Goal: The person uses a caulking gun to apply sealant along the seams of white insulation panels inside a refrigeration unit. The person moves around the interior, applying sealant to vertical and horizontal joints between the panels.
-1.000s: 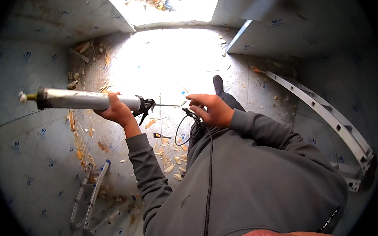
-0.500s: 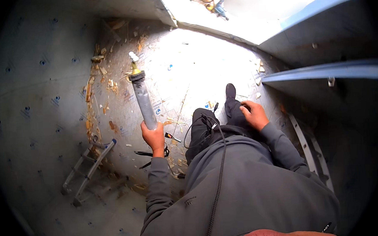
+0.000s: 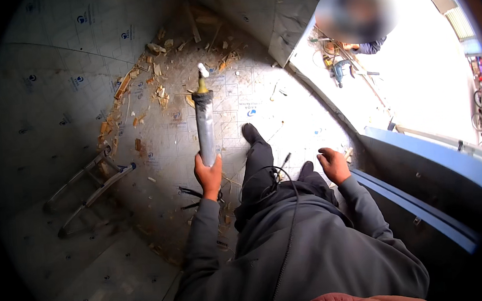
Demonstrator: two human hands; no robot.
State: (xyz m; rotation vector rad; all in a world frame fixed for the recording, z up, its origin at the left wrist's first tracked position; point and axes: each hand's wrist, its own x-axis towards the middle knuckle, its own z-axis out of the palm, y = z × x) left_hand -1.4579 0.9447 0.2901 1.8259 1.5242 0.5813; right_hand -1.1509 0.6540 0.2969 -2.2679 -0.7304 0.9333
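My left hand (image 3: 208,174) is closed around the lower end of a caulking gun (image 3: 205,125) with a grey, cylindrical barrel. Its far end has a dark wrapped collar and a short yellowish nozzle (image 3: 202,86), tipped with a blob of white sealant (image 3: 203,70). The barrel points away from me over the floor; its grip is hidden by my hand. To the right, my right hand (image 3: 334,165) hangs in front of my thigh with its fingers loosely bent and the thumb apart. Nothing shows in it.
Scraps of wood and foam (image 3: 160,94) litter the sheet-covered floor along the left wall. A ladder (image 3: 97,184) stands at left. Beyond the bright opening are a crouching person (image 3: 370,47) and a drill (image 3: 339,73). A blue-edged panel (image 3: 434,149) lies right; a black cord (image 3: 289,225) hangs over my front.
My view has swung right, bringing the person and drill outside into sight. My feet have shifted. The caulking gun stays in my left hand, and my right hand has lifted slightly from my leg.
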